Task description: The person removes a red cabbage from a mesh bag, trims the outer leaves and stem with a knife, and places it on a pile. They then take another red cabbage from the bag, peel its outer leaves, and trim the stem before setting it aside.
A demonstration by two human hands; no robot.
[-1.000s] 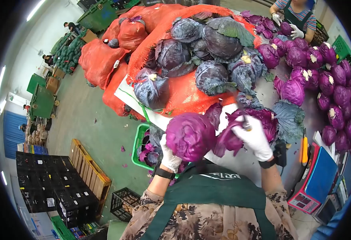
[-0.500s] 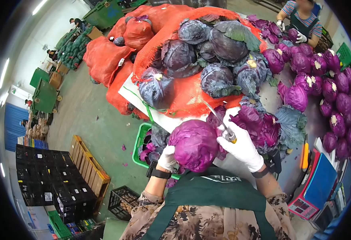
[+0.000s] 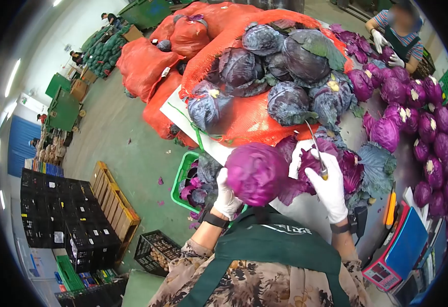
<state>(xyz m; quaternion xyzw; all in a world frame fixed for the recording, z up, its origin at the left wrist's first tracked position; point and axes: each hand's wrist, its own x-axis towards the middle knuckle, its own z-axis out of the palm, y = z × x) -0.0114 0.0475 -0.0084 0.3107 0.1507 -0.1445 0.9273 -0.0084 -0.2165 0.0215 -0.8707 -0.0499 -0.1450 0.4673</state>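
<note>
A peeled purple cabbage [image 3: 256, 174] rests in my left hand [image 3: 226, 197], whose gloved fingers curl round its left side. In my white-gloved right hand [image 3: 330, 188] is a knife [image 3: 318, 146] with a thin curved blade pointing up and away, its yellowish handle inside the fist. A loose purple leaf [image 3: 296, 190] spreads between the cabbage and that hand, its edge right at the fingers. Trimmed purple leaves [image 3: 350, 169] lie just beyond the right hand. Unpeeled dark cabbages [image 3: 288, 104] with bluish outer leaves are heaped on an opened red mesh sack [image 3: 249, 123] ahead.
Peeled cabbages [image 3: 385, 134] are piled along the right. A green basket [image 3: 177, 188] of leaf scraps stands below the table's left edge. A scale [image 3: 382, 271] and a blue folder [image 3: 405, 240] are at lower right. Across the table a co-worker [image 3: 398, 38] handles a cabbage.
My right hand with the knife has moved right, away from the cabbage, and a loose leaf now shows between them. The cabbage has turned slightly in my left hand; the whole view has shifted.
</note>
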